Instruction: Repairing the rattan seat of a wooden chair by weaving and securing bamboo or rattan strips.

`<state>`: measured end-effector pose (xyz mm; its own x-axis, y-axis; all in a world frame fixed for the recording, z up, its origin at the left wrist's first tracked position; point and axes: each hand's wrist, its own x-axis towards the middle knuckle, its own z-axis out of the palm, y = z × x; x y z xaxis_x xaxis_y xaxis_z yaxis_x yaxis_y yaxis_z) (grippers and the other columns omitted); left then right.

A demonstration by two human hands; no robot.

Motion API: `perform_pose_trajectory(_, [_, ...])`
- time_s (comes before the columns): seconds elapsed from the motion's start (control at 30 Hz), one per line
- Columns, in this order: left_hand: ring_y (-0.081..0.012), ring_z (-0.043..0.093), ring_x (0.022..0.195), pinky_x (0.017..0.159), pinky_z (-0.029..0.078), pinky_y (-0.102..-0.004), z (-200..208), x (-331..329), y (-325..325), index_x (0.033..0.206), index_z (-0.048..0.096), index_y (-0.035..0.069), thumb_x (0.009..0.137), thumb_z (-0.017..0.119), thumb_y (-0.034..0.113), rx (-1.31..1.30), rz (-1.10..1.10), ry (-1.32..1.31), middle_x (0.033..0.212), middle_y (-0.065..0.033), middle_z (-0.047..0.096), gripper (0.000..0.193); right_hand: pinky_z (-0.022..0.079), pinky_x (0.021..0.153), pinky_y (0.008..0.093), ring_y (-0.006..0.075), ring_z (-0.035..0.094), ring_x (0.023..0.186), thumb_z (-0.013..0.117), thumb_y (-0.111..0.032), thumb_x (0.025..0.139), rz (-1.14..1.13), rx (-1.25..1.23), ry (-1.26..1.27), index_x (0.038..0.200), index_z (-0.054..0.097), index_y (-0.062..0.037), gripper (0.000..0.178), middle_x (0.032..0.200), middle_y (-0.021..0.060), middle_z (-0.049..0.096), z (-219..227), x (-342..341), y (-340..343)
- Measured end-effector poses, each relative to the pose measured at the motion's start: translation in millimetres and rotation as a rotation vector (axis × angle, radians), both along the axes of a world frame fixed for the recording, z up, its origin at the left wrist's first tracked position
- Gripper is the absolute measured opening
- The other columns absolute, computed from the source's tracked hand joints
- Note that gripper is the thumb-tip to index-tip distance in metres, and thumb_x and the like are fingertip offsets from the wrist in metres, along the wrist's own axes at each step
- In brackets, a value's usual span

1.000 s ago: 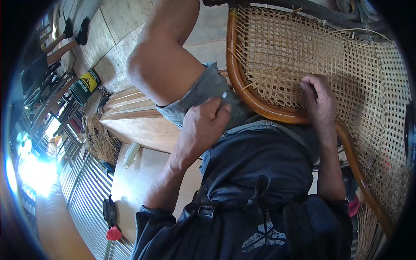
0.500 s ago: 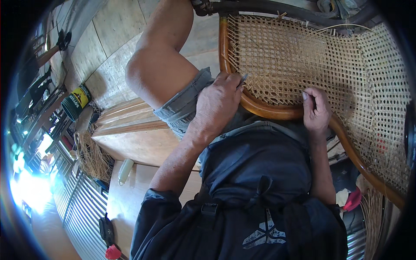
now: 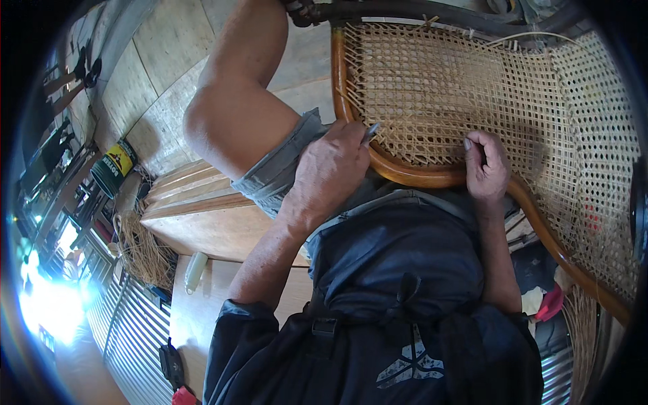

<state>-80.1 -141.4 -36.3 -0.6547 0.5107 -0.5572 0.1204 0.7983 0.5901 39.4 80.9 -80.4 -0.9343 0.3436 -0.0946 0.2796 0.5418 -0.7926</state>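
A woven cane panel [image 3: 432, 81] in a curved, varnished wooden frame [image 3: 418, 177] lies across my lap. At its near left corner my left hand [image 3: 331, 165] is closed around a small pointed metal tool [image 3: 372, 132], whose tip sticks out past the fingers over the frame edge. Most of the tool is hidden in the fist. Loose cane ends poke out along the left rail. My right hand [image 3: 487, 167] rests at the near edge of the weave, thumb and fingers curled together. Whatever they may hold is too small to make out.
A wooden box-like bench [image 3: 202, 216] stands at my left, with a dark green can [image 3: 113, 167] and a bundle of cane strands [image 3: 140, 248] beyond it. A pale bottle [image 3: 196, 272] lies on a board. More strands [image 3: 582, 331] hang at the lower right.
My left hand has shifted slightly left and down, and the tool tip now shows more upright. My right hand has stayed near the same edge, its fingers more curled. The whole view has shifted a little.
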Motion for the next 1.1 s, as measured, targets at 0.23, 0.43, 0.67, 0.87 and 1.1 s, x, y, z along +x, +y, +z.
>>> perform_pose_trajectory(0.23, [-0.0238,0.061,0.084,0.077,0.048,-0.0324,10.5,6.1,-4.8,0.107,0.057,0.002,0.079,0.064,0.010,0.033,0.081,0.017,0.092,-0.0127,0.062,0.030,0.040,0.069,0.0177,0.0031,0.047,0.076,0.057,0.000,0.088,-0.344,-0.347,-0.010,0.095,0.058,-0.0015,0.008,0.085,-0.0022,0.054,17.9,26.9,18.3])
perform_pose_trajectory(0.43, [-0.0307,0.060,0.085,0.076,0.047,-0.0374,-0.9,2.9,11.7,0.104,0.057,0.002,0.081,0.062,0.014,-0.144,-0.052,0.015,0.094,-0.0169,0.060,0.027,0.040,0.067,0.0175,0.0032,0.048,0.074,0.060,-0.002,0.086,-0.501,-0.149,-0.121,0.096,0.059,-0.0024,0.010,0.084,-0.0024,0.056,50.9,93.7,40.3])
perform_pose_trajectory(0.67, [-0.0311,0.059,0.076,0.070,0.047,-0.0387,4.9,2.7,14.1,0.093,0.058,0.001,0.082,0.061,0.013,-0.163,-0.030,0.090,0.084,-0.0162,0.059,0.016,0.040,0.062,0.0181,0.0037,0.047,0.069,0.058,-0.007,0.088,-0.913,-0.163,-0.214,0.096,0.058,-0.0030,0.010,0.076,-0.0046,0.052,47.4,216.2,47.5])
perform_pose_trajectory(0.87, [-0.0328,0.059,0.077,0.068,0.047,-0.0396,0.5,16.2,25.1,0.093,0.059,0.001,0.085,0.058,0.012,-0.123,-0.237,0.369,0.085,-0.0168,0.059,0.014,0.045,0.063,0.0267,0.0130,0.054,0.067,0.056,-0.013,0.087,-1.006,-0.156,-0.419,0.089,0.059,-0.0014,0.012,0.075,0.0048,0.058,-0.7,301.6,30.7])
perform_pose_trajectory(1.1, [-0.0337,0.058,0.076,0.067,0.047,-0.0404,-1.7,19.2,24.7,0.092,0.060,0.000,0.086,0.058,0.011,-0.092,-0.245,0.410,0.084,-0.0175,0.059,0.013,0.047,0.073,0.0399,0.0356,0.060,0.085,0.056,-0.012,0.083,-0.756,-0.010,-0.811,0.095,0.060,-0.0024,0.016,0.090,0.0216,0.061,-10.5,310.6,-31.7])
